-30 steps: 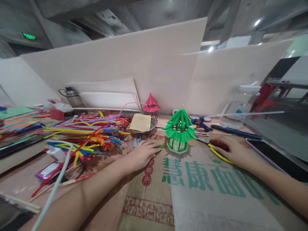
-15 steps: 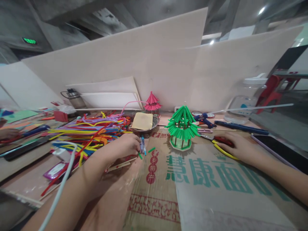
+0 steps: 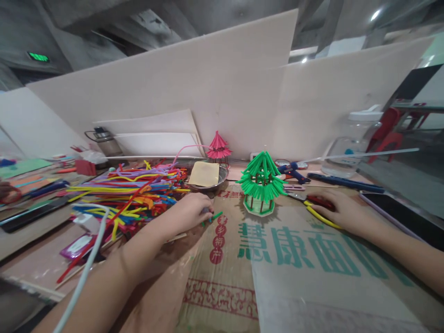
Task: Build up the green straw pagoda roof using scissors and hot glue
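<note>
A green pavilion model [image 3: 262,184] with brown posts stands upright on the printed cardboard [image 3: 222,273]. To its left, my left hand [image 3: 194,212] is low over the table, its fingers curled round something bluish that is mostly hidden. A short green piece [image 3: 217,215] lies by the fingertips. My right hand [image 3: 335,210] rests right of the model, over the yellow and red handles of a pair of scissors [image 3: 314,210], fingers bent on them. The scissor blades point toward the model.
Colourful pipe cleaners [image 3: 138,189] are heaped at the left. Behind stand a pink pavilion [image 3: 219,147], a metal bowl [image 3: 224,178] and a glue gun [image 3: 293,171]. A clear bottle [image 3: 350,143] and a phone [image 3: 402,217] are at the right. Another person's hand [image 3: 6,190] shows far left.
My left hand has shifted slightly right and its fingers have closed over the bluish items that lay beside it. My right hand stays on the scissors.
</note>
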Action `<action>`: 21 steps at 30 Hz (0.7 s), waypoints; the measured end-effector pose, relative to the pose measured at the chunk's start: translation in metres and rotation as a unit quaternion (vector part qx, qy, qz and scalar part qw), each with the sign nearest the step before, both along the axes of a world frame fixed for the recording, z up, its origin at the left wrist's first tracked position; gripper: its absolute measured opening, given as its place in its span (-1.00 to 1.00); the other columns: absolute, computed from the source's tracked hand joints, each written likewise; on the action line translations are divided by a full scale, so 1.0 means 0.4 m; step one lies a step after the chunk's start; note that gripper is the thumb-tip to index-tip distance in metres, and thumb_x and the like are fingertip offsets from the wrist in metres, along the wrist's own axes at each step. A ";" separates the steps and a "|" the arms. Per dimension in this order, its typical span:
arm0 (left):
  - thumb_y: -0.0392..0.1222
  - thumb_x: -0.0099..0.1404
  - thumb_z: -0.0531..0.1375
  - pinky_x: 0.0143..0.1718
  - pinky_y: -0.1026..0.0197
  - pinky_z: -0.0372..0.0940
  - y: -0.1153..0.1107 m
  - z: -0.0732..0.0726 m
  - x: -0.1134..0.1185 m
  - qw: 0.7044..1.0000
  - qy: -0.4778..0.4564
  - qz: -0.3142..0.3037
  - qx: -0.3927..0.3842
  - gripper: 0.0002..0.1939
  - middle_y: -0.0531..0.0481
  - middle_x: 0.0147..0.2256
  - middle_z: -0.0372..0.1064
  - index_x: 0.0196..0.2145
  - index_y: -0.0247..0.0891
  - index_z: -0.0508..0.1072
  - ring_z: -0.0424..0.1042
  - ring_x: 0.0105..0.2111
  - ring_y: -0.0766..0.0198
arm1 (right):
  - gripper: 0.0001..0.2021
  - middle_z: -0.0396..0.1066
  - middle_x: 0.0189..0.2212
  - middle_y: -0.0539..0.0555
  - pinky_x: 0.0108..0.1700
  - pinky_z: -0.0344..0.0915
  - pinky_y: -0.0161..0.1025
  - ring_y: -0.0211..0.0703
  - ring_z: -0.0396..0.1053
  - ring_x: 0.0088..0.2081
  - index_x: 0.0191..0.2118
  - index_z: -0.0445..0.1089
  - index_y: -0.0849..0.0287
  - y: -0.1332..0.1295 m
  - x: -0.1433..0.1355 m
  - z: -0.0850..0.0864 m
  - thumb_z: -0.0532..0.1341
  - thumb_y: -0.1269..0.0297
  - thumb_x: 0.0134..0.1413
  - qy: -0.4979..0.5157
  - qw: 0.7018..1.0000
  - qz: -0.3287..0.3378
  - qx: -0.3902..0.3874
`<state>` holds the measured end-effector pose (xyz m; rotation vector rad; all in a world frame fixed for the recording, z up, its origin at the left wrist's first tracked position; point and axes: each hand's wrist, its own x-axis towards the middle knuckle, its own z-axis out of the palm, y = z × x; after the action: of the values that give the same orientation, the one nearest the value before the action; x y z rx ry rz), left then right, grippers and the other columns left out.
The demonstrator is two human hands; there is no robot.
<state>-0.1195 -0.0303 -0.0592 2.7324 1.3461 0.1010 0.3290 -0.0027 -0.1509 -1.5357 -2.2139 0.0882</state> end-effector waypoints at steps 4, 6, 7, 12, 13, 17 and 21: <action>-0.02 0.34 0.21 -0.09 0.09 0.25 0.002 -0.045 0.030 0.997 0.032 0.042 0.059 -0.71 -0.18 -0.22 0.51 -0.17 -0.28 0.58 0.43 -0.13 0.03 | -0.56 0.50 0.00 0.26 0.05 0.35 0.03 0.17 0.44 -0.01 -0.01 0.47 0.20 0.003 0.002 -0.005 0.11 -0.02 0.21 0.009 1.000 0.000 -0.009; -0.06 0.35 0.19 -0.06 0.04 0.24 0.001 -0.071 0.040 0.996 0.034 0.047 0.065 -0.73 -0.21 -0.22 0.51 -0.23 -0.31 0.59 0.43 -0.12 -0.01 | -0.56 0.50 0.01 0.23 0.05 0.35 0.03 0.16 0.43 0.00 -0.01 0.47 0.18 0.006 0.005 -0.009 0.12 -0.03 0.20 0.013 1.000 0.003 -0.007; -0.11 0.36 0.17 -0.07 0.05 0.24 0.000 -0.078 0.042 0.996 0.032 0.050 0.065 -0.75 -0.21 -0.23 0.51 -0.25 -0.31 0.59 0.43 -0.13 0.01 | -0.56 0.50 0.00 0.24 0.04 0.36 0.03 0.16 0.43 0.00 -0.02 0.47 0.18 0.007 0.007 -0.012 0.12 -0.04 0.19 0.015 1.000 0.003 -0.004; -0.12 0.35 0.17 -0.14 0.15 0.24 -0.022 -0.040 0.040 0.998 0.008 0.021 0.053 -0.78 -0.08 -0.28 0.53 -0.29 -0.25 0.58 0.44 -0.22 0.15 | -0.52 0.51 -0.02 0.27 0.02 0.40 0.06 0.20 0.46 -0.03 -0.06 0.51 0.21 0.013 0.011 -0.020 0.12 -0.07 0.14 0.030 0.999 -0.009 -0.002; -0.12 0.36 0.16 -0.15 0.17 0.24 -0.027 -0.026 0.039 0.999 0.000 0.004 0.043 -0.77 -0.07 -0.29 0.54 -0.28 -0.25 0.59 0.45 -0.24 0.17 | -0.52 0.52 -0.03 0.27 0.01 0.40 0.07 0.20 0.46 -0.03 -0.07 0.51 0.20 0.014 0.011 -0.021 0.12 -0.08 0.13 0.032 0.999 -0.010 -0.004; -0.09 0.41 0.11 -0.20 0.17 0.23 -0.038 -0.002 0.042 1.000 0.010 -0.005 0.029 -0.69 -0.09 -0.31 0.53 -0.33 -0.27 0.59 0.45 -0.26 0.17 | -0.53 0.53 -0.05 0.26 0.00 0.41 0.08 0.21 0.47 -0.04 -0.09 0.53 0.18 0.015 0.010 -0.022 0.13 -0.09 0.12 0.029 1.000 -0.009 0.005; -0.11 0.40 0.10 -0.18 0.19 0.26 -0.030 0.011 0.030 0.996 -0.012 0.047 0.073 -0.73 -0.10 -0.27 0.55 -0.28 -0.27 0.57 0.47 -0.23 0.16 | -0.54 0.53 -0.03 0.24 0.02 0.41 0.06 0.20 0.47 -0.03 -0.07 0.52 0.18 0.015 0.009 -0.022 0.14 -0.07 0.13 0.028 1.000 0.000 0.007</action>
<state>-0.1075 -0.0423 -0.0548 2.7727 1.5182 0.2481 0.3326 0.0033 -0.1598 -1.5075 -2.1662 0.1140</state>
